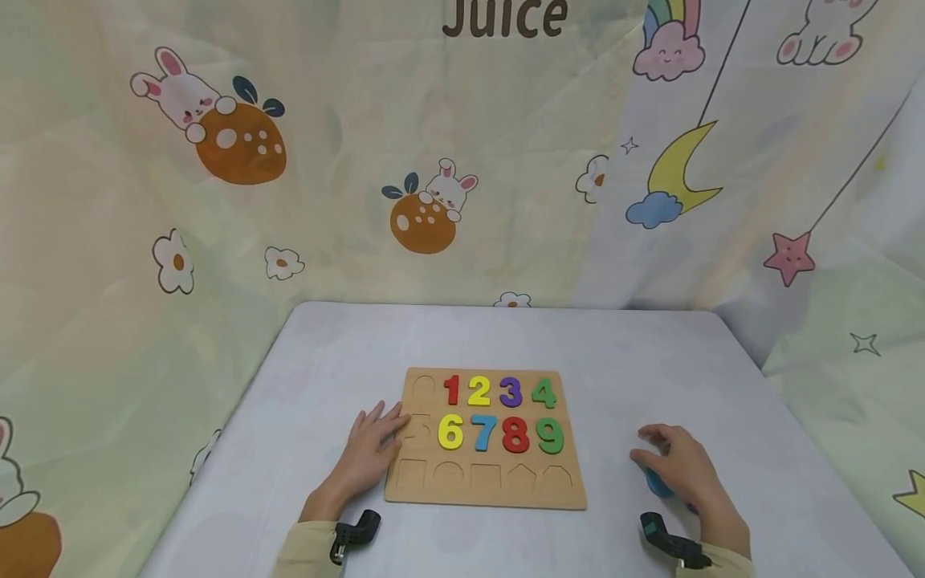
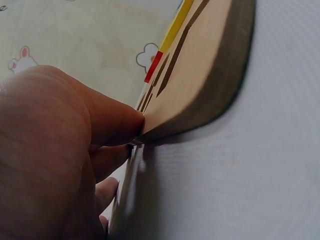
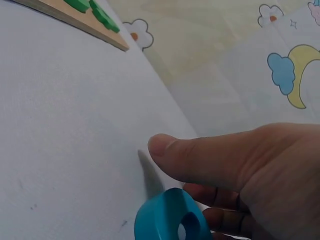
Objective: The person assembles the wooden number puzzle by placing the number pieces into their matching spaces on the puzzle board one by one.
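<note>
A wooden number board (image 1: 499,491) lies flat on the white table, holding colored digits such as a red 1 (image 1: 451,390), a yellow 6 (image 1: 450,432) and a green 9 (image 1: 550,436). My left hand (image 1: 370,446) touches the board's left edge with thumb and fingers; the left wrist view shows the thumb against the wooden edge (image 2: 200,107). My right hand (image 1: 682,466) is to the right of the board, over a blue piece with a hole (image 3: 167,215). The thumb stands apart from this piece, while the other fingers are partly hidden behind it.
Outlined recesses run along the board's bottom row (image 1: 485,477) and left column. A small purple bit (image 1: 691,508) shows beneath my right wrist. Behind the white table (image 1: 614,345) hangs a printed cloth (image 1: 347,144).
</note>
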`<state>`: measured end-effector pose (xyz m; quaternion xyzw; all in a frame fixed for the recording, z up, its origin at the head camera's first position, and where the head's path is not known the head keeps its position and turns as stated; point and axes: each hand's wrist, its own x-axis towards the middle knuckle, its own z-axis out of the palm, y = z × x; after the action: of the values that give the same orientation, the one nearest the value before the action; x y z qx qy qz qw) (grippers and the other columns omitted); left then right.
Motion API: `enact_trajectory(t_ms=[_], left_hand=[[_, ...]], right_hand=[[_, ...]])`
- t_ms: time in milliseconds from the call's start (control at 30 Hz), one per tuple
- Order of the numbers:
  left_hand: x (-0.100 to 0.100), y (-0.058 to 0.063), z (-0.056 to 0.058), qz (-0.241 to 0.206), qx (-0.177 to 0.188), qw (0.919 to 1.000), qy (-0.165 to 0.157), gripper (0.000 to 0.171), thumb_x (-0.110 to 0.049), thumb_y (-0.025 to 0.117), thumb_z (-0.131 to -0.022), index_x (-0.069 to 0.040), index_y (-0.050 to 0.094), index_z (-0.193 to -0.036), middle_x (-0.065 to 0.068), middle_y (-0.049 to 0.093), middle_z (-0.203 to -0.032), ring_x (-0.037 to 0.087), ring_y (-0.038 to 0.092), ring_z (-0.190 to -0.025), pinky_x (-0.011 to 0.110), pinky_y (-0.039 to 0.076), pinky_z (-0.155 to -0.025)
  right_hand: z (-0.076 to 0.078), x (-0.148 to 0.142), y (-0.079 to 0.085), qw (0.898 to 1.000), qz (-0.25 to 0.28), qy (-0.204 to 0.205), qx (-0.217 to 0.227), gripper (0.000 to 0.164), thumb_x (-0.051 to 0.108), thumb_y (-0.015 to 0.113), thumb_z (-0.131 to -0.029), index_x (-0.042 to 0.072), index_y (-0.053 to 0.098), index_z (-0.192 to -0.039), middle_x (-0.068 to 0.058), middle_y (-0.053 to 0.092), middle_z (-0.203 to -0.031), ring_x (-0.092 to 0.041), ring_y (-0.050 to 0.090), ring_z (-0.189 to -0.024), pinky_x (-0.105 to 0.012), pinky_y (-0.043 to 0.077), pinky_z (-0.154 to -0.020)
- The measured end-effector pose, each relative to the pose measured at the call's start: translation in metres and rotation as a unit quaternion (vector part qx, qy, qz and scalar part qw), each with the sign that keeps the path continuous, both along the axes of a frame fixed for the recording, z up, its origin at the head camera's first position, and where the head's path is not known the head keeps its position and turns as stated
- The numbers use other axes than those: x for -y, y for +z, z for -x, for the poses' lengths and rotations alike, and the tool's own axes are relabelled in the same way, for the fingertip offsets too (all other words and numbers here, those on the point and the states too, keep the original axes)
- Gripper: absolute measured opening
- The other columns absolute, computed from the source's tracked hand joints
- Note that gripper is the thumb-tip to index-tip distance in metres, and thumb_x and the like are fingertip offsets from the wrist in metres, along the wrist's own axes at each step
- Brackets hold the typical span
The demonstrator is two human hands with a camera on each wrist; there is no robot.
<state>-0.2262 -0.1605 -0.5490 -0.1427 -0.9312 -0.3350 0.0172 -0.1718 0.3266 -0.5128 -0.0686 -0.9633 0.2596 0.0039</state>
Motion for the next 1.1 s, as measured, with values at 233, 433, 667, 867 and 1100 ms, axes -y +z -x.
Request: enact_trajectory(t_ms=[233, 433, 667, 867, 1100], left_hand=[[-0.001, 0.002, 0.001, 0.002, -0.001, 1.0000, 0.000, 0.042, -0.011, 0.061, -0.093, -0.009, 0.059, -0.135, 0.009, 0.042, -0.152, 0.036, 0.020, -0.147, 0.055, 0.003, -0.121], [0.000, 0.001, 0.002, -0.004, 0.000, 1.0000, -0.002, 0.042, -0.011, 0.061, -0.093, -0.010, 0.059, -0.135, 0.007, 0.041, -0.153, 0.035, 0.019, -0.148, 0.054, 0.002, -0.121], [0.000, -0.001, 0.002, -0.004, -0.001, 1.0000, -0.001, 0.042, -0.011, 0.062, -0.092, -0.010, 0.059, -0.134, 0.008, 0.042, -0.152, 0.035, 0.019, -0.147, 0.055, 0.002, -0.121], [-0.001, 0.000, 0.002, -0.005, -0.002, 1.0000, -0.001, 0.042, -0.010, 0.062, -0.092, -0.009, 0.059, -0.134, 0.008, 0.042, -0.152, 0.035, 0.020, -0.147, 0.055, 0.002, -0.121], [0.000, 0.000, 0.001, -0.004, 0.003, 1.0000, 0.001, 0.042, -0.010, 0.062, -0.092, -0.009, 0.059, -0.134, 0.008, 0.042, -0.152, 0.036, 0.019, -0.147, 0.055, 0.002, -0.121]], right_hand=[[-0.002, 0.000, 0.003, 1.000, 0.013, 0.000, 0.017, 0.049, 0.031, 0.075, -0.084, 0.000, 0.062, -0.119, -0.020, 0.061, -0.111, -0.038, 0.058, -0.101, -0.055, 0.051, -0.084], [-0.005, -0.001, 0.004, 0.999, 0.022, 0.017, 0.032, 0.056, 0.036, 0.078, -0.080, 0.003, 0.062, -0.122, -0.019, 0.062, -0.115, -0.037, 0.058, -0.103, -0.055, 0.051, -0.086], [-0.015, -0.010, 0.006, 0.998, 0.020, 0.062, 0.016, 0.068, 0.039, 0.082, -0.075, 0.001, 0.059, -0.127, -0.023, 0.059, -0.121, -0.045, 0.056, -0.110, -0.061, 0.049, -0.090], [-0.022, -0.019, 0.003, 0.998, 0.023, 0.062, 0.002, 0.074, 0.038, 0.083, -0.073, -0.002, 0.056, -0.129, -0.028, 0.055, -0.127, -0.051, 0.050, -0.117, -0.062, 0.048, -0.093], [-0.027, -0.021, 0.001, 0.997, 0.043, 0.066, 0.021, 0.081, 0.037, 0.087, -0.067, -0.002, 0.054, -0.131, -0.030, 0.051, -0.131, -0.051, 0.045, -0.120, -0.063, 0.047, -0.094]])
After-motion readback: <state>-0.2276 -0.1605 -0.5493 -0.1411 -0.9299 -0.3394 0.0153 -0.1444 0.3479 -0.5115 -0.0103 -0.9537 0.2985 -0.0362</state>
